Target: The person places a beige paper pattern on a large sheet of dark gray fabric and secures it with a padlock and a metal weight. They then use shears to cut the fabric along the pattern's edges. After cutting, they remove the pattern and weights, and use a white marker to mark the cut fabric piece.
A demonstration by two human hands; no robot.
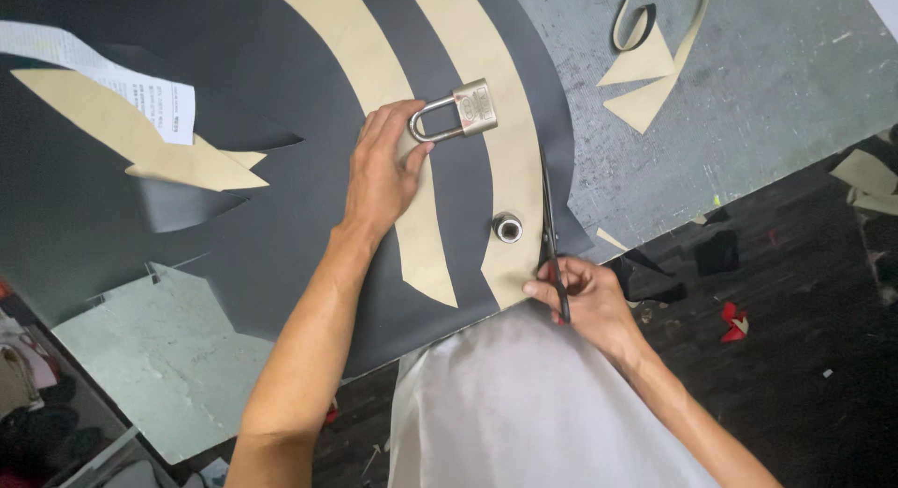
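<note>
A large black sheet (243, 226) lies on a grey table, with two curved tan paper pattern strips (486, 95) laid on it. My left hand (379, 170) presses flat on the left strip, fingertips touching a silver padlock (463, 114) that rests across the strips. A small round metal weight (507, 228) sits on the right strip. My right hand (580, 296) grips black scissors (550, 231), blades pointing away along the right strip's outer edge, cutting the black sheet.
The grey table (748, 86) carries tan offcuts (645, 72) at the back right and a printed white paper slip (112, 76) at the left. Another tan piece (140, 137) lies on the black sheet. Scraps litter the dark floor (795, 357).
</note>
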